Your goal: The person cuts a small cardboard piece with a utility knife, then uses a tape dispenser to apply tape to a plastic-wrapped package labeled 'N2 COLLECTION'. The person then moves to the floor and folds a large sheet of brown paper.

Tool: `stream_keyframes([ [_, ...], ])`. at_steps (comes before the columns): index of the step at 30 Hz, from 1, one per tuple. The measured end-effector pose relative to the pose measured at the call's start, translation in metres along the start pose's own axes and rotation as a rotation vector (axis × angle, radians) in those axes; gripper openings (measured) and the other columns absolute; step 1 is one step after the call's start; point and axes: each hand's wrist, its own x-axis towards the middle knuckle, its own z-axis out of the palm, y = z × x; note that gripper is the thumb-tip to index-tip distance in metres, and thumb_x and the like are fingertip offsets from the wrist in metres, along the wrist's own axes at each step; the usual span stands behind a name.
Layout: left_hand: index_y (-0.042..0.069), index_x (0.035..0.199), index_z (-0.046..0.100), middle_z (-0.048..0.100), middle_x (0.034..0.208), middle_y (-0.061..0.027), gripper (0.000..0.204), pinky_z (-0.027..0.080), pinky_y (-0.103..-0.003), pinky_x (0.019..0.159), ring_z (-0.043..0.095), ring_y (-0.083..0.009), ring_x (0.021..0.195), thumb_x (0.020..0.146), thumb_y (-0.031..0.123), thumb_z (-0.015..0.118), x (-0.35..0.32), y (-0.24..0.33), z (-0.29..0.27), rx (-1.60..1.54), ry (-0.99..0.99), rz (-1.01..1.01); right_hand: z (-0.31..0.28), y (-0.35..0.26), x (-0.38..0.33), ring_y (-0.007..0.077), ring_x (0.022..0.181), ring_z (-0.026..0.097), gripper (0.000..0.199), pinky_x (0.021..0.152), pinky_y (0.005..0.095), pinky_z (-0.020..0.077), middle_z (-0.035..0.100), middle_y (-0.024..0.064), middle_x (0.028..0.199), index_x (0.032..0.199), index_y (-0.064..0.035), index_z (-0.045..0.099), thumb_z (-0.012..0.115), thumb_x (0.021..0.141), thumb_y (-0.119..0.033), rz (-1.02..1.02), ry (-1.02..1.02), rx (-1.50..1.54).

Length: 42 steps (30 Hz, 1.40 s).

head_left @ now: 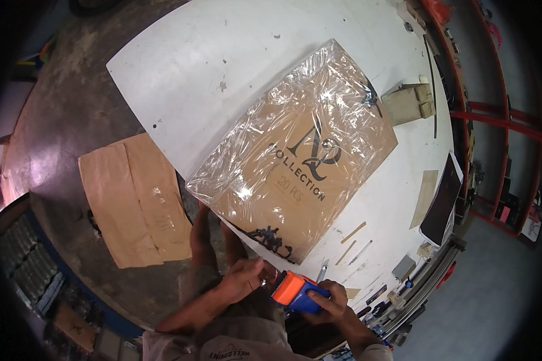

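Note:
My right hand (pixel 334 301) is wrapped around a blue and orange tape dispenser (pixel 294 290) close to my body, at the table's near edge. Just left of the dispenser's front, my left hand (pixel 244 280) is closed in a pinch; whatever is between its fingertips is too small to make out. Beyond both hands a large flat cardboard box (pixel 337 174) lies at an angle on the white table (pixel 186 72). Shiny, wrinkled clear plastic film covers it, and dark printing shows through. Black marks sit at its near corner and far right edge.
Beside the dispenser lies a cutter knife (pixel 323 271). Thin strips (pixel 353 233) and small tools lie along the table's right side. A greyish-brown block-shaped box (pixel 408 103) stands beyond the wrapped box. Flattened cardboard (pixel 135 201) rests left of the table; red-framed shelves (pixel 494 126) stand at right.

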Motion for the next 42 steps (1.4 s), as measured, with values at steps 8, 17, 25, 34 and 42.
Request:
stream_keyframes([
  [8,-0.005,0.106,0.073,0.068,0.077,-0.0032,0.018,0.048,-0.026,0.063,0.061,-0.0057,0.071,0.103,0.011,0.066,0.010,0.019,0.016,1.082,0.104,0.211,-0.003,0.008,0.013,0.0299,0.078,0.068,0.063,0.063,0.0353,0.0531,0.065,0.0172,0.097,0.118,-0.0117,0.076,0.090,0.057,-0.020,-0.012,-0.003,-0.079],
  [17,-0.003,0.103,0.075,0.076,0.085,-0.0140,0.016,0.056,-0.031,0.068,0.074,-0.0180,0.072,0.099,0.010,0.067,0.022,0.045,0.046,1.430,0.118,0.398,0.000,0.028,0.020,0.0304,0.079,0.066,0.063,0.061,0.0348,0.0521,0.064,0.0188,0.098,0.121,-0.0078,0.074,0.088,0.060,-0.022,-0.037,0.070,-0.108],
  [25,-0.003,0.094,0.077,0.076,0.080,-0.0088,0.012,0.051,-0.025,0.062,0.067,-0.0059,0.070,0.096,0.008,0.073,0.045,0.042,0.042,1.316,0.200,0.472,0.003,0.041,0.042,0.0293,0.078,0.065,0.065,0.060,0.0361,0.0527,0.061,0.0180,0.102,0.124,-0.0114,0.075,0.085,0.059,-0.019,-0.024,0.114,-0.082],
  [34,0.000,0.095,0.079,0.074,0.074,-0.0112,0.009,0.050,-0.028,0.056,0.067,-0.0112,0.063,0.094,0.009,0.076,0.060,0.113,0.059,1.637,0.385,0.872,-0.021,0.057,0.031,0.0270,0.077,0.065,0.076,0.063,0.0403,0.0591,0.059,0.0123,0.104,0.136,-0.0208,0.070,0.087,0.062,-0.021,0.154,-0.007,-0.197],
  [42,0.005,0.091,0.080,0.072,0.077,-0.0102,0.012,0.050,-0.040,0.074,0.064,-0.0261,0.075,0.089,0.017,0.079,0.089,0.139,0.075,2.179,0.460,1.241,-0.034,0.064,0.092,0.0285,0.070,0.063,0.085,0.058,0.0427,0.0576,0.053,0.0112,0.096,0.141,-0.0210,0.066,0.084,0.058,-0.013,0.185,-0.041,-0.195],
])
